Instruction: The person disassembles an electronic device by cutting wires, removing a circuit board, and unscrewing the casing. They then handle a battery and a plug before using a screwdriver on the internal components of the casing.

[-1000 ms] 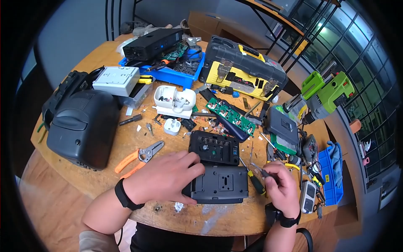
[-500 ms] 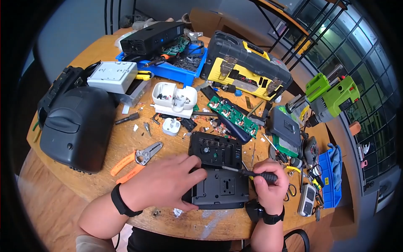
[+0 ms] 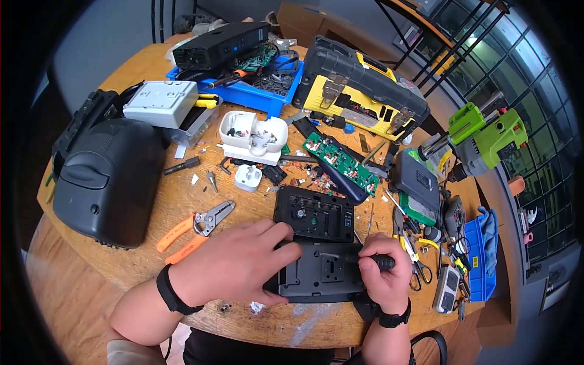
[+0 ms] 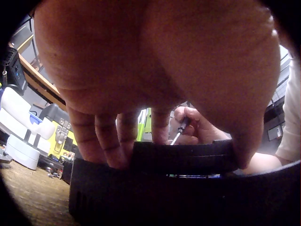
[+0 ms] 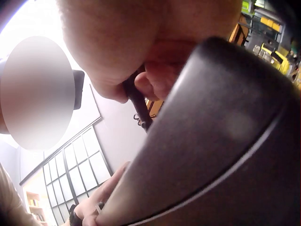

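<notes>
Across your cluttered wooden desk (image 3: 267,331), a bulky black case (image 3: 109,182) stands by the left edge, orange-handled wire strippers (image 3: 204,226) to its right. Your left hand (image 3: 234,261), fingers bent, grips the left side of the black panel (image 3: 316,283) near the front edge. Your right hand's (image 3: 386,274) fingers curl round a screwdriver (image 3: 383,261), shaft over the panel.

A toolbox (image 3: 360,85) stands farther back — orange-handled pliers (image 3: 202,224) lie nearer.

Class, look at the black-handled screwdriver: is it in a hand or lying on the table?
In a hand: the head view shows the right hand gripping the screwdriver over the black panel.
</notes>
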Available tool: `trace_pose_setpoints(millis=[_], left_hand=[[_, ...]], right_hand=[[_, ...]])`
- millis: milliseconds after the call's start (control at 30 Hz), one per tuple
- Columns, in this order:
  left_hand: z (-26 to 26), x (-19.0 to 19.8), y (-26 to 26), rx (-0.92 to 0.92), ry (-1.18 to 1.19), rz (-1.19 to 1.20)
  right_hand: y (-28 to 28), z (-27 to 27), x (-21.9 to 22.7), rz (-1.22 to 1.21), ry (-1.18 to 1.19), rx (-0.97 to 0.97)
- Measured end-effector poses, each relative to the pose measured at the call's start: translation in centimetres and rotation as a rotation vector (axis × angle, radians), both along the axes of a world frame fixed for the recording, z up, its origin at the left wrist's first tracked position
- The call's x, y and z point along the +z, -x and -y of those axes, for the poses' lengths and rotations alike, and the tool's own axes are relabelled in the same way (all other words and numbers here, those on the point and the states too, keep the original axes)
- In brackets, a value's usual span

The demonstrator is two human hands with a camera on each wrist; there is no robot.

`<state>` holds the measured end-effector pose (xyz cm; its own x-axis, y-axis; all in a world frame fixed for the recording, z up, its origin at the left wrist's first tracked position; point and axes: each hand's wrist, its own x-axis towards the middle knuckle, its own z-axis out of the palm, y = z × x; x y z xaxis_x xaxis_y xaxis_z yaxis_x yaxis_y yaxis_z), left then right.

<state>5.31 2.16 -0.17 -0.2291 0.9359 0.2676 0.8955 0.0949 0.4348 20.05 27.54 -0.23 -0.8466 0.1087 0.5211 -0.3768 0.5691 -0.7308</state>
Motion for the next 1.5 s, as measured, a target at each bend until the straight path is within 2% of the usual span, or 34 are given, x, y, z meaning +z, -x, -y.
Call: trace_pose_setpoints(millis=[300, 367, 567, 767, 833, 967, 1033, 1267, 1333, 1500], left_hand=[[0.1, 0.0, 0.1, -0.011, 0.003, 0.012], [0.1, 0.1, 0.1, -0.007, 0.008, 0.011], [0.0, 0.0, -0.1, -0.019, 0.004, 0.012], [0.0, 0.0, 0.0, -0.025, 0.033, -0.004], [0.1, -0.1, 0.0, -0.028, 0.045, 0.002], [0.1, -0.1, 0.0, -0.026, 0.034, 0.001], [0.1, -0.1, -0.1, -0.024, 0.046, -0.003], [-0.2, 0.1, 0.0, -0.027, 0.034, 0.003], [-0.2, 0.2, -0.1, -0.031, 0.03, 0.006], [-0.2, 0.4, -0.1, -0.016, 0.039, 0.019]], right_hand=[[0.3, 0.3, 1.0, 0.082, 0.01, -0.029], [0.8, 0.1, 2.5, 0.126, -0.199, 0.017], [4.0, 1.3, 7.9, 0.371, -0.384, 0.156], [5.0, 2.6, 7.8, 0.368, -0.354, 0.139], [4.9, 2.6, 7.6, 0.258, -0.425, 0.15], [4.5, 2.1, 8.0, 0.226, -0.487, 0.148], [4.3, 1.6, 8.1, 0.114, -0.506, 0.159], [3.6, 1.3, 8.1, 0.166, -0.483, 0.155], [3.9, 1.2, 7.9, 0.171, -0.681, 0.233], [3.9, 2.4, 7.8, 0.105, -0.536, 0.18]])
